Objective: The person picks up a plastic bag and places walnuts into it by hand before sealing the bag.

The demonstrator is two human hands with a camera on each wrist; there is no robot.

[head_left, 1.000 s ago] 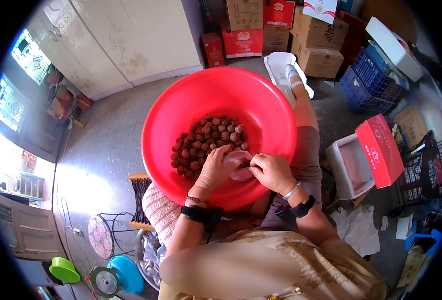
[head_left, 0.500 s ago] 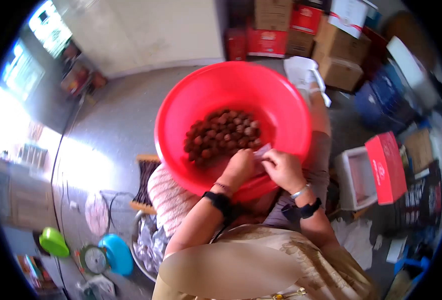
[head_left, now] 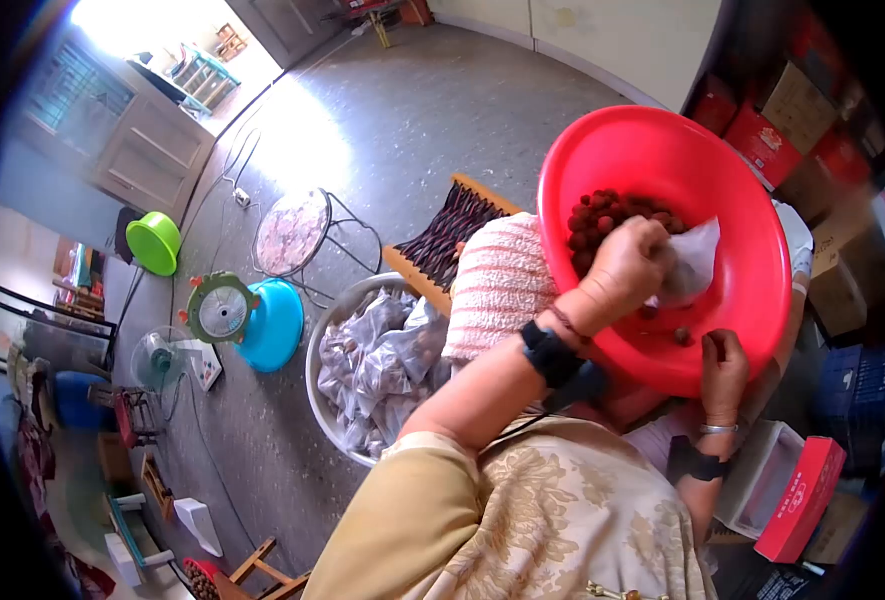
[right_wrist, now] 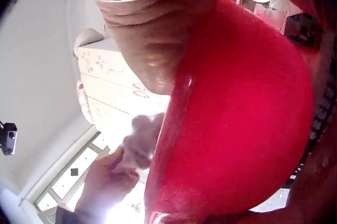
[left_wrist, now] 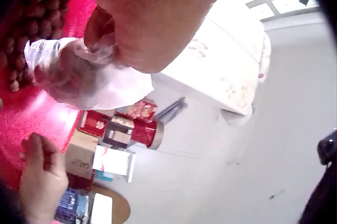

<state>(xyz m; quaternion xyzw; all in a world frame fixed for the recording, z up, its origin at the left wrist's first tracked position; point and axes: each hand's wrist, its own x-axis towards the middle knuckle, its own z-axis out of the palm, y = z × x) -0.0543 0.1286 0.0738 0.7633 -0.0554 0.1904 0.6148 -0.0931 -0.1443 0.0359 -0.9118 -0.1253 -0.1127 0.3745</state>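
My left hand [head_left: 624,268] pinches the gathered top of a clear plastic bag [head_left: 694,262] with walnuts in it, above the red basin [head_left: 754,265]. The left wrist view shows the bag [left_wrist: 97,84] bulging below the fingers. Dark brown walnuts [head_left: 592,222] are heaped on the basin's left side, and a loose walnut [head_left: 682,337] lies apart from them. At the basin's near right edge is my right hand [head_left: 723,372], its fingers loosely bent with nothing seen in them. In the right wrist view its fingers are hidden; the bag [right_wrist: 142,141] shows beyond the rim.
Left of my knees, a pale tub [head_left: 315,385] holds several filled plastic bags. A slatted wooden stool [head_left: 462,232], a round patterned stool [head_left: 292,232], a blue basin [head_left: 274,325] and a green basin [head_left: 154,243] stand around it. An open red-lidded box [head_left: 800,500] is at the right.
The head view has swung left, bringing the tub of bags into view. My hands have parted: the left has lifted the bag, and the right has let go, moving toward the basin's near edge.
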